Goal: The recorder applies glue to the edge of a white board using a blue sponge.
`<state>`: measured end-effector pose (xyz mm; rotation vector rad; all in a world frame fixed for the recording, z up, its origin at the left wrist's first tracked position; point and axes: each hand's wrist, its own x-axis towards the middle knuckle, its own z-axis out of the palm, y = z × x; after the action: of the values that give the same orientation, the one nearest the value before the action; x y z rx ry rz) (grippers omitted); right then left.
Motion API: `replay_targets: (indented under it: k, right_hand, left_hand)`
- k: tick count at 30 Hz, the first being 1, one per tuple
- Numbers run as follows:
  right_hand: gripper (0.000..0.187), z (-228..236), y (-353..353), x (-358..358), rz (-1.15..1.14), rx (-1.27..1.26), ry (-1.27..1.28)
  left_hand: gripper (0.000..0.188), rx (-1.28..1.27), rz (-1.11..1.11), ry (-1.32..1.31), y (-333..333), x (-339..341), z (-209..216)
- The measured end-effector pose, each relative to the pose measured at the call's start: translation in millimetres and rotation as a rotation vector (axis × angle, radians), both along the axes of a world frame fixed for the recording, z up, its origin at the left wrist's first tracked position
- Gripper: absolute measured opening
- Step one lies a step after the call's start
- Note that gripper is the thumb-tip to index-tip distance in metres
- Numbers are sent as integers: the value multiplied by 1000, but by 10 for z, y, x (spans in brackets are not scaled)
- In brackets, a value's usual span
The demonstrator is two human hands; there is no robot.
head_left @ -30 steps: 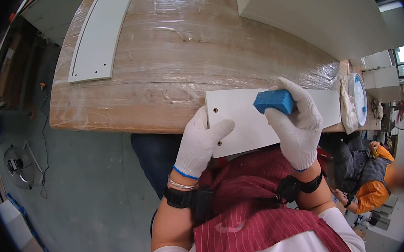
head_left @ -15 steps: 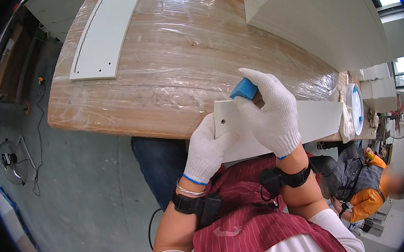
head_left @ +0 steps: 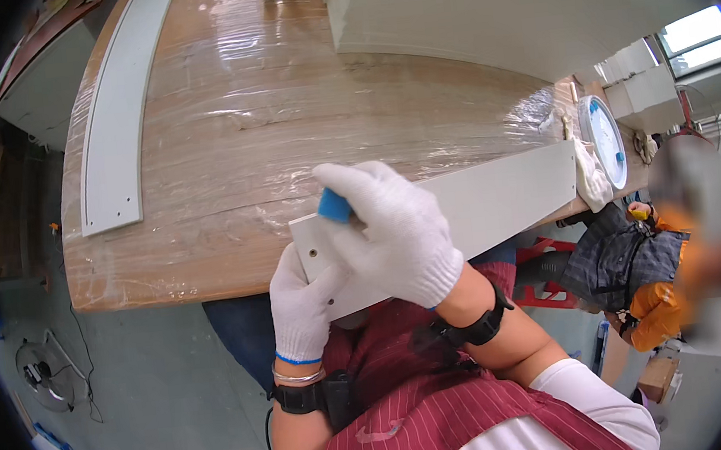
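A white panel (head_left: pixel 505 194) with small holes near its end lies slanted at the table's near edge, partly over my lap. My left hand (head_left: pixel 303 304), in a white knit glove, grips the panel's left end, with the thumb on its face. My gloved right hand (head_left: pixel 400 230) is closed on a small blue block (head_left: pixel 334 206), held between thumb and fingers just above that same end. Whether the block touches the panel cannot be made out. The right hand hides part of the panel's middle.
Another white panel (head_left: pixel 120 118) lies on the film-wrapped table (head_left: pixel 241 158) at the left. A tall stack of white boards (head_left: pixel 479 14) stands at the far right. A round white tub (head_left: pixel 602 141) and a white cloth (head_left: pixel 590 175) sit at the right edge. A person (head_left: pixel 633 259) works beyond.
The view has shifted, so the table scene sits differently. My right hand with the blue block has come closer to the panel's left end; the left hand keeps its grip there.
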<state>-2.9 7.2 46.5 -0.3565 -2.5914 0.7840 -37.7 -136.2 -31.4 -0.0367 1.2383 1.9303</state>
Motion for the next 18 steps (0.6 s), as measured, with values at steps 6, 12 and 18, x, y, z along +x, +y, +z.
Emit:
replay_targets:
  k: [6,12,18]
  right_hand:
    - [42,-170,344,231,-8,-126,-157]
    - [38,-296,1513,1052,-369,44,-51]
    - [36,-513,2682,1838,-597,96,26]
  left_hand:
    - [53,-28,23,140,-72,61,-163]
    - [56,-59,-6,233,44,114,-302]
    - [57,-39,-18,252,52,98,-415]
